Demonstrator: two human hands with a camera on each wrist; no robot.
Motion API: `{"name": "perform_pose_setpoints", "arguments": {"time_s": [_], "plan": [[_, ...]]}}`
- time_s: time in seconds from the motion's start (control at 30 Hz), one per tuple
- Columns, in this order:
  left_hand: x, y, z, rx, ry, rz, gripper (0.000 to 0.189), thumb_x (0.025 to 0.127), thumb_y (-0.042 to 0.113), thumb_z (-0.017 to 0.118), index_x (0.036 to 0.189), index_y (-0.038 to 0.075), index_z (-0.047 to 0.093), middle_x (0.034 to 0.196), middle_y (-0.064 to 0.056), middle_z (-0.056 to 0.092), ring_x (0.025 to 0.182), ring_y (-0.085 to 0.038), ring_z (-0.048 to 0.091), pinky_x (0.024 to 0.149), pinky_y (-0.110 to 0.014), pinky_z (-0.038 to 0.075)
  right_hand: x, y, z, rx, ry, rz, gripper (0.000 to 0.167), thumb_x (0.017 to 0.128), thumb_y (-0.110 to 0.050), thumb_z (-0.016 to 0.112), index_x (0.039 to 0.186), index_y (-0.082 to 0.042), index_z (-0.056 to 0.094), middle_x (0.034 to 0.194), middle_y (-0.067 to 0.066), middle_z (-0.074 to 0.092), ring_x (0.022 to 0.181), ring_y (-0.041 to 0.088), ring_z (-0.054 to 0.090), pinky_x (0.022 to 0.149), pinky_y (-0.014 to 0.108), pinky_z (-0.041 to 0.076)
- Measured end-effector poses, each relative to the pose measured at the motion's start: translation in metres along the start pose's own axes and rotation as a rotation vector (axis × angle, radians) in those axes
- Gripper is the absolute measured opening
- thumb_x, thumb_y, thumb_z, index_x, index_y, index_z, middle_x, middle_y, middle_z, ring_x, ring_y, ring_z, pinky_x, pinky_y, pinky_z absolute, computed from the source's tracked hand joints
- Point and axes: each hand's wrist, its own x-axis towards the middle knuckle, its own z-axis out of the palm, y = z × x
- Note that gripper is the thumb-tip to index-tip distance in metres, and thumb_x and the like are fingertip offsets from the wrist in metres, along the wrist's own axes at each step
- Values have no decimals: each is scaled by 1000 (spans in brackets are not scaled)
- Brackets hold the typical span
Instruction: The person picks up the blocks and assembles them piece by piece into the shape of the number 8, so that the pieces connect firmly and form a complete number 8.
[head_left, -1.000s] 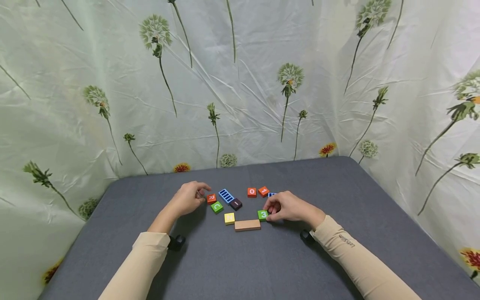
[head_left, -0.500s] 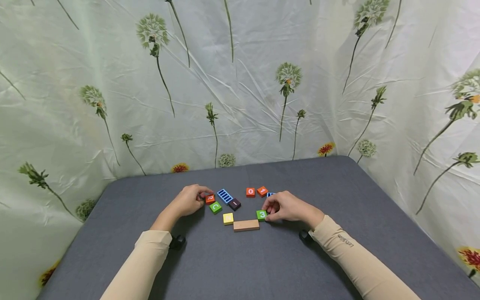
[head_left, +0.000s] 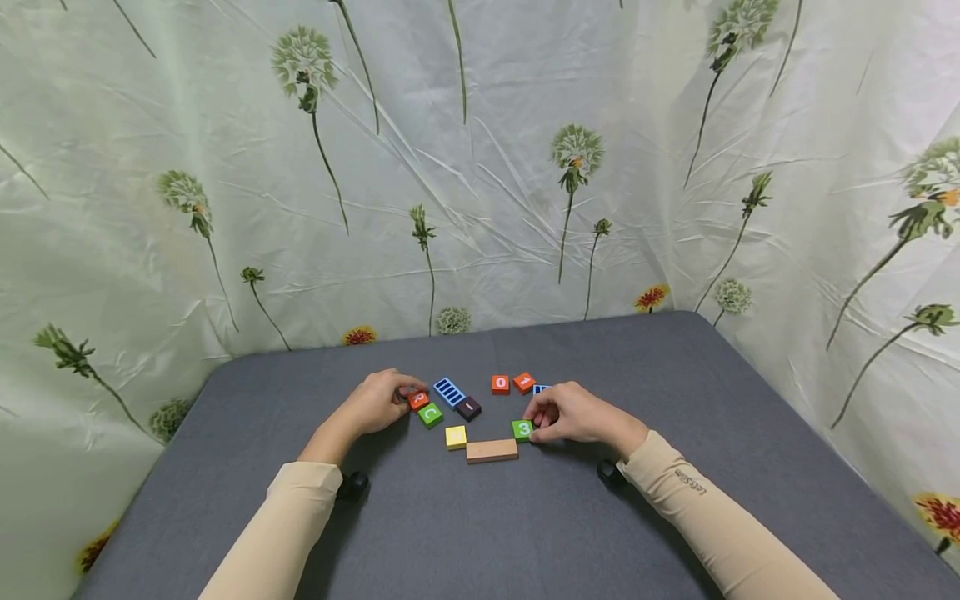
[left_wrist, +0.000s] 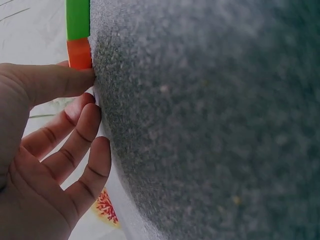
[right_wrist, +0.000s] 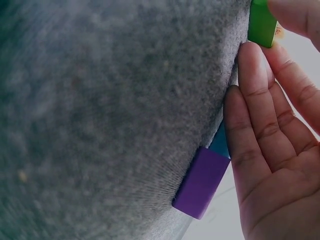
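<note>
Head view: an orange-red square block marked R is pinched by the left hand, a green square block marked 3 by the right hand, both toward the far edge of the grey table. Left wrist: the R one's butted against another green block. Right wrist: a purple block is seen near the little finger.

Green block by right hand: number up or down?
Up: the green block, gripped by the right hand, shows its 3 on top in the head view.
</note>
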Motion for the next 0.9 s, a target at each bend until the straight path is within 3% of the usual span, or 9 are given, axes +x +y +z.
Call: {"name": "perform_pose_setpoints", "arguments": {"time_s": [0.23, 0.63, 0.9], "plan": [[-2, -2, -1, -1, 1, -11, 30, 89, 4, 78, 116, 16, 80, 95, -4, 63, 85, -18, 54, 77, -38, 46, -1, 1, -1, 0, -1, 12, 14, 90, -16, 86, 102, -14, 79, 87, -9, 72, 76, 0, 62, 70, 20, 53], [-12, -4, -4, -18, -15, -42, 29, 89, 10, 83, 117, 11, 76, 100, -7, 68, 85, -18, 60, 79, -42, 53, 0, -1, 4, -9, 6, 3, 14, 91, -17, 86, 103, -13, 80, 88, -7, 73, 76, 0, 63, 70, 21, 54], [-17, -3, -3, -31, 25, -59, 24, 89, 18, 87, 107, 9, 76, 100, -7, 72, 83, -15, 63, 80, -42, 55, -1, -2, 0, -9, 4, 1, 14, 90, -15, 86, 102, -11, 79, 87, -6, 73, 76, 0, 62, 70, 20, 53]]}}
